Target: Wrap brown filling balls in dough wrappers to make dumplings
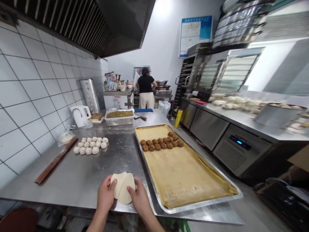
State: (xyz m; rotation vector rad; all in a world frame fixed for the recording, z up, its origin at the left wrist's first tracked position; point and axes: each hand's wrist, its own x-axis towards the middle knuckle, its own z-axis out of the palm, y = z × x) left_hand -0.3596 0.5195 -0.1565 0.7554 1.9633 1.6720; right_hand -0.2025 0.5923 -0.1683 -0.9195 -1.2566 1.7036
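Note:
Near the front edge of the steel table, my left hand (106, 193) pinches the left side of a pale, thin dough wrapper (117, 183). A second dough wrapper (126, 190) overlaps it, and its right side is between the thumb and fingers of my right hand (138, 195). Both wrappers are held above the table and look bare. To the right lies a large metal tray (149, 172) lined with yellowish paper, with rows of brown filling balls (160, 143) across its far half. Farther left, small white dough pieces (89, 145) sit grouped on the table.
A wooden stick (56, 159) lies along the left side. Behind are a tub of chopped filling (119, 117), a white kettle (80, 116) and a spatula (140, 116). A person (146, 87) stands at the back counter. A steel counter (217, 114) runs along the right.

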